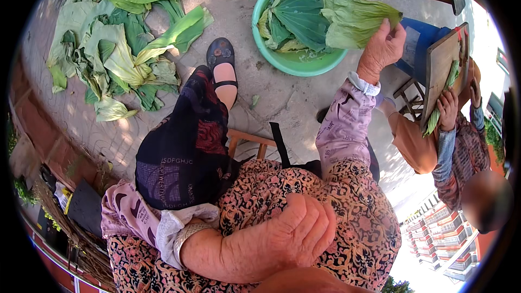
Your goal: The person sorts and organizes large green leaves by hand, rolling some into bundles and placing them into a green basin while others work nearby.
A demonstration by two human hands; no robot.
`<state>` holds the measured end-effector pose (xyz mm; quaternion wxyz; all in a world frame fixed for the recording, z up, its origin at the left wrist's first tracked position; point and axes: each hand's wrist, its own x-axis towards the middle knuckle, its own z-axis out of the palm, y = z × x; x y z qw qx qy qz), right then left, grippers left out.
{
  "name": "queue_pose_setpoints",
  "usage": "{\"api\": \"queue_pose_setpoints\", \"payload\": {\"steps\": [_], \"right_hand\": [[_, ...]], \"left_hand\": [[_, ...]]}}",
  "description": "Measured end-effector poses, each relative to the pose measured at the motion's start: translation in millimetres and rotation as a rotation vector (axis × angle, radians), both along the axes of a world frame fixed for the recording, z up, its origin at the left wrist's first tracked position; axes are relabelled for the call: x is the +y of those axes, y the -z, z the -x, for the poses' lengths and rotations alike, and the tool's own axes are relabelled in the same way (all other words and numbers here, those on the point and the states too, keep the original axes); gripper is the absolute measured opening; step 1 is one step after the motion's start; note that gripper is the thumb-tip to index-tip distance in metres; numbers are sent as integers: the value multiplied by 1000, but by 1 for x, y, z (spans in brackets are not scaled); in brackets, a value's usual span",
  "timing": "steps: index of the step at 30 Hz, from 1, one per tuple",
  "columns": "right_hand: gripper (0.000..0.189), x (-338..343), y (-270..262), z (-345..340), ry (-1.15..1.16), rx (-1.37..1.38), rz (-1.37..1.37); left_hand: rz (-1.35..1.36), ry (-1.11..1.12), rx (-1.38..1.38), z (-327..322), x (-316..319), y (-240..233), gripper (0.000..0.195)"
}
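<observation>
My right hand (384,47) pinches a pale green, pleated leaf, likely a lotus leaf (354,14), by its narrow stem end. That leaf hangs over the right rim of a light green plastic basin (301,69). Inside the basin lie darker folded leaves (301,18) and a little liquid. My left hand (301,228) is curled into a loose fist before my chest, its back toward the camera and its palm hidden. Nothing shows in its fingers. A large heap of wilted green leaves (118,57) is spread on the paving at the far left.
At right, a co-worker's hand (447,108) presses a rolled green leaf (433,122) on a wooden board (443,61). A blue bucket (415,44) stands behind it. My shoe (222,55) rests between heap and basin. Part of a wooden stool (250,138) shows under me.
</observation>
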<state>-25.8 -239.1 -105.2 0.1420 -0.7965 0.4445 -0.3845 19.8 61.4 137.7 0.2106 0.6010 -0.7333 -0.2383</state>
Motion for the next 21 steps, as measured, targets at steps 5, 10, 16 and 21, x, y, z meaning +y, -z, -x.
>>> {"api": "queue_pose_setpoints", "payload": {"steps": [5, 10, 16, 21], "right_hand": [[14, 17, 62, -14, -81, 175, 47], [15, 70, 190, -37, -314, 535, -244], [22, 97, 219, -42, -406, 626, -272], [26, 108, 213, -39, -437, 757, -205]], "left_hand": [[-6, 4, 10, -2, 0, 1, 37], [-27, 0, -9, -1, 2, 3, 37], [-47, 6, -50, -4, 1, 3, 39], [-61, -16, -37, -5, 6, 3, 39]]}}
